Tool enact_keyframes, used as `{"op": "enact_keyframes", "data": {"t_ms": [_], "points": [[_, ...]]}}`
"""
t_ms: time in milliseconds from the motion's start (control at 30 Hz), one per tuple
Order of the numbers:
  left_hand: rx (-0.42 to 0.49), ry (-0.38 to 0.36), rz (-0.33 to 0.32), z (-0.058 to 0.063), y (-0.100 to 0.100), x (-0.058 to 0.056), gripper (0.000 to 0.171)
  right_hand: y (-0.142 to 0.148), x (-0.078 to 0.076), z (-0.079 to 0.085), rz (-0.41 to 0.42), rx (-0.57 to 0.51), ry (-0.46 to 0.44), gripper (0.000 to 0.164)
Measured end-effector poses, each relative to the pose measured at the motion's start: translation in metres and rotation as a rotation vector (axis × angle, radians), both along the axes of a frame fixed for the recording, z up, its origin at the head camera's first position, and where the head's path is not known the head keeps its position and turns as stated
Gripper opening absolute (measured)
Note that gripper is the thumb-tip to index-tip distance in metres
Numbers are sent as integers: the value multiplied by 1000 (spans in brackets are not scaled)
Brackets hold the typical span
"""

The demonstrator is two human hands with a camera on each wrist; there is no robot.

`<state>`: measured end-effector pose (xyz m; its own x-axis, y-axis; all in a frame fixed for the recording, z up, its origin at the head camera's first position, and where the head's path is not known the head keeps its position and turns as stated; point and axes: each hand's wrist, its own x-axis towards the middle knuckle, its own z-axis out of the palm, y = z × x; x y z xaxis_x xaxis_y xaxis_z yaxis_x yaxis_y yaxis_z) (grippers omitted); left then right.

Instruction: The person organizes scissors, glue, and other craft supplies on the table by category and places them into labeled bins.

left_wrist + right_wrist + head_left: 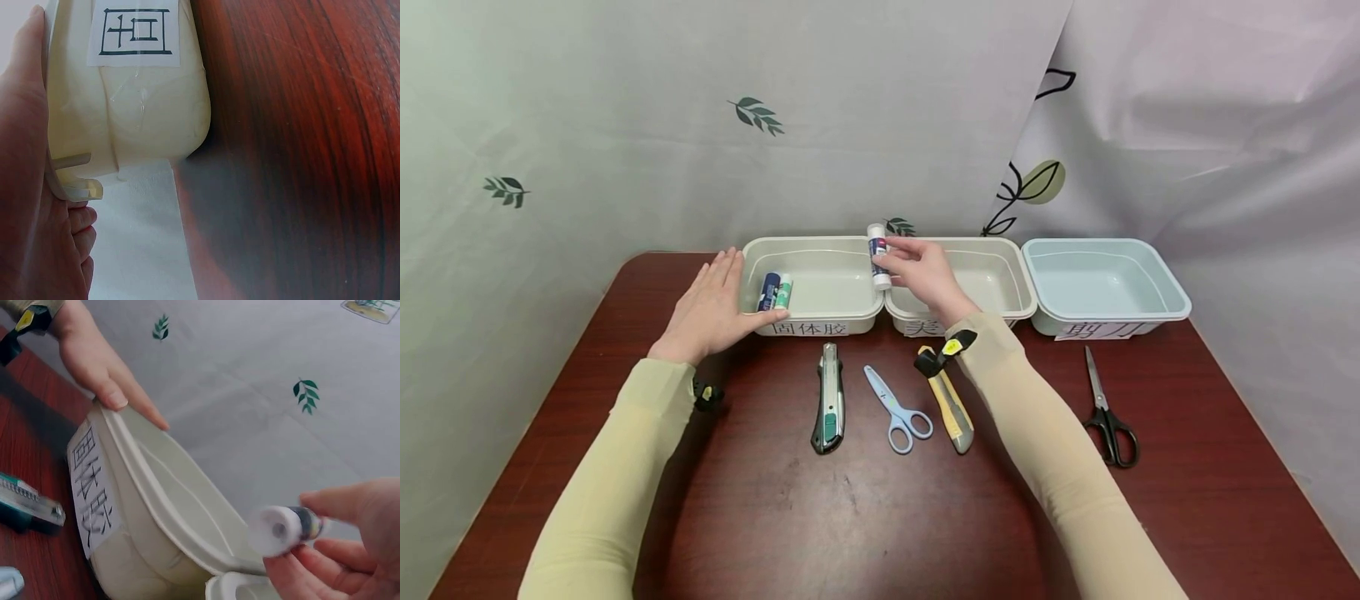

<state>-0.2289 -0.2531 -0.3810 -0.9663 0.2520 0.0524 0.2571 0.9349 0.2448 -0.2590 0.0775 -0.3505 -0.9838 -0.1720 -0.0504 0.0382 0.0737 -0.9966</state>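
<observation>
In the head view my right hand [925,271] pinches a white glue stick [878,258] with a dark label between thumb and fingers. It holds the stick upright where the left and middle bins meet. The right wrist view shows the stick's round white end [275,531] toward the camera. My left hand [707,308] rests with straight fingers along the left rim of the left bin [820,243], its thumb on the front rim. Inside that bin a blue glue stick [768,292] and a green-and-white one [783,292] lean side by side.
A cream middle bin [992,292] and a pale blue bin [1105,283] continue the row. In front lie a green-and-black utility knife [830,400], light blue scissors [897,410], a yellow utility knife [952,408] and black-handled scissors [1105,417]. Behind hangs a pale curtain [625,125].
</observation>
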Motion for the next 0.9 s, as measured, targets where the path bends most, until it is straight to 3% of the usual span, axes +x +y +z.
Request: {"op": "enact_keyframes", "data": {"t_ms": [233,600,900], "points": [[-3,3,1,0,1,0,126,-1,4,3,78,-30,37,53],[-10,3,2,0,1,0,127,2,13,2,118,-2,71,54],[-10,-2,2,0,1,-1,128,9,23,12,126,6,88,54]]}}
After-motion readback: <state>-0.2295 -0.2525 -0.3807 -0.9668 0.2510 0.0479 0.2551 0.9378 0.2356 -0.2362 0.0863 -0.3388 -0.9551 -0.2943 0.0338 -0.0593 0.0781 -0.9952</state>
